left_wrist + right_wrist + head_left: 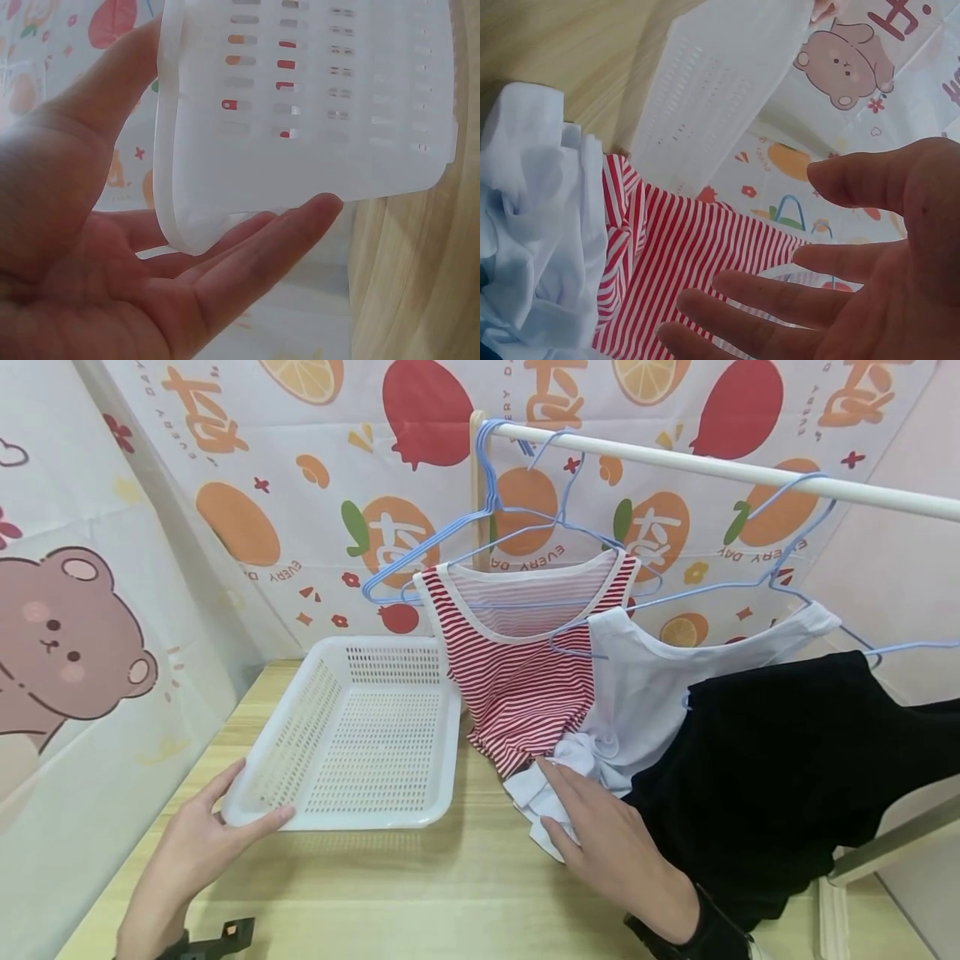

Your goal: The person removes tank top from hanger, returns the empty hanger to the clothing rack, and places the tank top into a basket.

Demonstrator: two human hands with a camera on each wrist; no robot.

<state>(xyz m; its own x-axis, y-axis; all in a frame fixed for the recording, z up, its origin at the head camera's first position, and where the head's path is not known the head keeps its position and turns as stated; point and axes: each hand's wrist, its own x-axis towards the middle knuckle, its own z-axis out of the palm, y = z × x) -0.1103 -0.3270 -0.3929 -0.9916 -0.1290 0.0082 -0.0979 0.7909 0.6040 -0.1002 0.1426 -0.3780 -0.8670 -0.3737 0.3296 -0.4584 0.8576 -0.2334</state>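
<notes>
My left hand (197,833) grips the near left corner of a white plastic basket (450,760), thumb over the rim and fingers along the outside. In the left wrist view the perforated wall (300,165) fills the top. No contents show in the basket. My right hand (611,839) has its fingers extended in front of a white tank top (660,693); whether it touches the cloth I cannot tell. In the right wrist view its fingers are spread beside a red-and-white striped tank top (682,255). A black garment (795,777) hangs nearest the right arm.
A white rail (697,462) on a wooden post (480,485) carries the clothes on blue hangers (776,578). Several bare blue hangers (427,556) bunch at its left end. Printed cloths hang behind and left of the wooden table (360,893).
</notes>
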